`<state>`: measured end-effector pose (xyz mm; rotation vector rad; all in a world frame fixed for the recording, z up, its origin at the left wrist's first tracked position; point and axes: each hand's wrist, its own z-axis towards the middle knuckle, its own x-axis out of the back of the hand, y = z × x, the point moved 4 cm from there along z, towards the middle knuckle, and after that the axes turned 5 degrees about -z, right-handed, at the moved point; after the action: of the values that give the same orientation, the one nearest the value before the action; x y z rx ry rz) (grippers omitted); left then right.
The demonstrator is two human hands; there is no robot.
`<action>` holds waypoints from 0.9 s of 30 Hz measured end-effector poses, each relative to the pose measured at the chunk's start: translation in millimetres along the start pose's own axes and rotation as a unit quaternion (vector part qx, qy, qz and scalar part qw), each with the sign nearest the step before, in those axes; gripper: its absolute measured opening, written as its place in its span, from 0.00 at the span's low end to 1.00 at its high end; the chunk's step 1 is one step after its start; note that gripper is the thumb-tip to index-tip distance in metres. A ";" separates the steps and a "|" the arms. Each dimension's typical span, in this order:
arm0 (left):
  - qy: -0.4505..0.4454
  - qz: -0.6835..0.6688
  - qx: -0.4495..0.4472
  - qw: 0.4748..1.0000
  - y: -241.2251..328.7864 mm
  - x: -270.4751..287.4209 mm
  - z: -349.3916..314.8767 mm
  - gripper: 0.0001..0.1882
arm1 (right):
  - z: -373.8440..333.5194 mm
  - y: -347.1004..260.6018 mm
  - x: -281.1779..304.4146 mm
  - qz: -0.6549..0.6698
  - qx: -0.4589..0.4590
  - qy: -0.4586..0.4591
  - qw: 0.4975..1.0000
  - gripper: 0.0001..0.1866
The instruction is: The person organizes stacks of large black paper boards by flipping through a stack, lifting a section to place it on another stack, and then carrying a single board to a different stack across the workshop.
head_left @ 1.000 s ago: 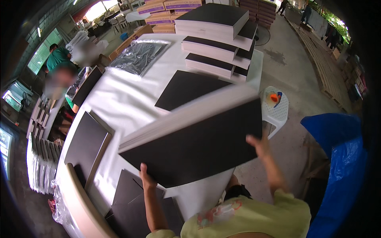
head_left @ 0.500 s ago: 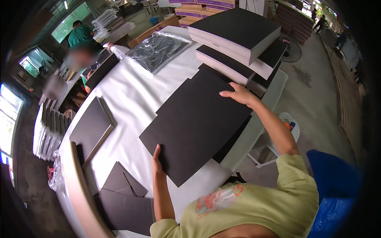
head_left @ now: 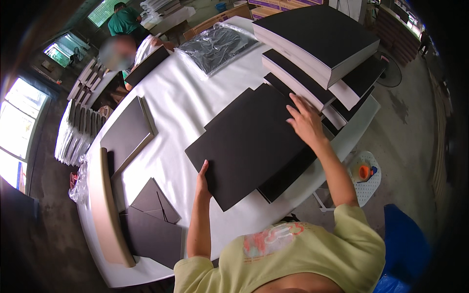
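Observation:
A large black sheet of card (head_left: 249,144) lies tilted across the table in front of me, on top of other black sheets whose edges stick out beneath it. My left hand (head_left: 202,183) pinches its near left edge, the thumb on top and the other fingers hidden underneath. At the far right edge, my right hand (head_left: 308,122) rests with its fingers stretched and apart, beside the stacked black-topped blocks. A tall pile of black-covered, white-edged sheets (head_left: 317,39) rises just beyond that hand.
A white-covered table (head_left: 171,107) carries a plastic-wrapped black pack (head_left: 215,49), a dark board (head_left: 128,129), a beige roll (head_left: 112,210) and cut black pieces (head_left: 154,234). At right stands a white stool (head_left: 366,183) with orange tape. A person in green (head_left: 124,22) works at the back left.
My right hand's fingers have loosened from the sheet's edge and spread over it. My left hand keeps its hold on the near edge. The whole view has shifted a little.

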<state>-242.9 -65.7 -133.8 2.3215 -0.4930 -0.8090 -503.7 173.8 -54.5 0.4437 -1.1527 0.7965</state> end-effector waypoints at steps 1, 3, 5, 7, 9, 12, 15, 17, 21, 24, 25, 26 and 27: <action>0.012 0.000 0.002 1.000 1.7 1.9 -1.6 0.35 | -3.2 -13.0 6.0 0.014 -0.003 -0.013 1.000 0.26; 0.033 -0.001 0.006 0.999 4.6 3.5 -6.1 0.35 | -22.5 -26.7 -0.6 0.019 -0.019 -0.019 0.999 0.27; 0.005 -0.008 -0.019 1.000 10.9 -10.4 -3.1 0.35 | -37.1 -17.9 -24.7 0.001 -0.039 0.013 0.999 0.28; -0.001 -0.019 -0.018 1.000 6.6 -7.2 -1.9 0.34 | -39.5 -17.5 -23.0 0.067 -0.034 0.072 0.995 0.23; -0.007 -0.030 0.003 1.000 2.3 2.9 8.7 0.33 | -50.9 -17.3 -3.4 0.213 -0.045 0.131 0.967 0.18; 0.001 -0.052 0.008 0.999 -2.2 9.1 2.1 0.27 | -127.4 25.8 -42.1 0.474 -0.262 0.256 0.800 0.17; -0.060 -0.084 -0.015 0.995 -2.0 5.7 -3.8 0.28 | -156.6 53.9 -71.4 0.541 -0.356 0.228 0.727 0.22; -0.097 -0.112 -0.024 0.989 -6.9 7.4 -7.5 0.29 | -158.1 59.6 -77.5 0.554 -0.359 0.151 0.736 0.26; -0.076 -0.056 -0.044 0.995 -11.0 28.9 10.7 0.21 | -145.9 47.0 -69.4 0.581 -0.312 0.072 0.748 0.30; -0.026 -0.074 -0.063 0.995 -2.6 10.6 5.4 0.18 | -171.2 49.5 -86.7 0.545 -0.421 0.086 0.720 0.25; -0.021 -0.073 -0.060 0.995 -1.5 13.8 3.9 0.18 | -170.7 33.5 -75.7 0.546 -0.420 0.033 0.724 0.26; -0.014 -0.072 -0.058 0.996 0.3 17.0 3.6 0.18 | -163.4 20.7 -63.4 0.546 -0.411 -0.017 0.729 0.27; -0.016 -0.070 -0.046 0.996 -2.0 16.2 4.9 0.18 | -166.7 20.1 -67.0 0.542 -0.396 -0.012 0.741 0.29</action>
<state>-233.9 -74.8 -145.0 2.2806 -0.3038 -0.9164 -425.6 278.8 -179.1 -1.0606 -1.6304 1.1510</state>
